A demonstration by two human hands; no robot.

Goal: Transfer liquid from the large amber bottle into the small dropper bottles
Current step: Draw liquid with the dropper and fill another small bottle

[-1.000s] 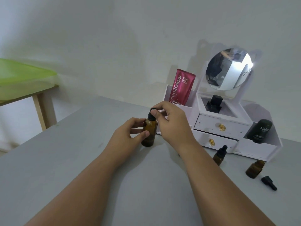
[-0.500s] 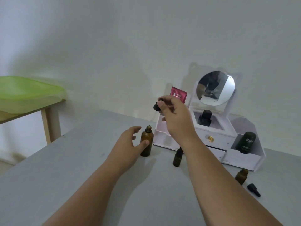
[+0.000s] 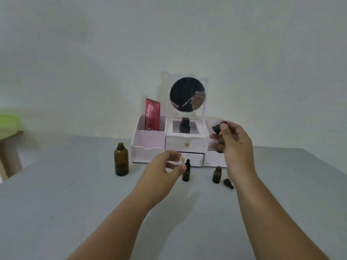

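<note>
The large amber bottle (image 3: 121,160) stands uncapped on the grey table (image 3: 56,203), left of my hands. My right hand (image 3: 233,147) is raised over the right side and pinches the bottle's black cap (image 3: 216,128) between thumb and fingers. My left hand (image 3: 163,171) hovers with fingers apart just left of a capped small dropper bottle (image 3: 186,170), holding nothing. A second small dropper bottle (image 3: 216,174) stands uncapped further right, its black dropper cap (image 3: 228,183) lying beside it.
A white vanity organiser (image 3: 150,145) with drawers and a round mirror (image 3: 186,94) stands against the wall behind the bottles, holding a red tube (image 3: 152,117) and a dark jar (image 3: 185,125). A green-topped wooden table (image 3: 7,124) is at the far left.
My right hand lifted the cap off the large bottle and carried it to the right. My left hand let go of the large bottle and moved beside the capped dropper bottle.
</note>
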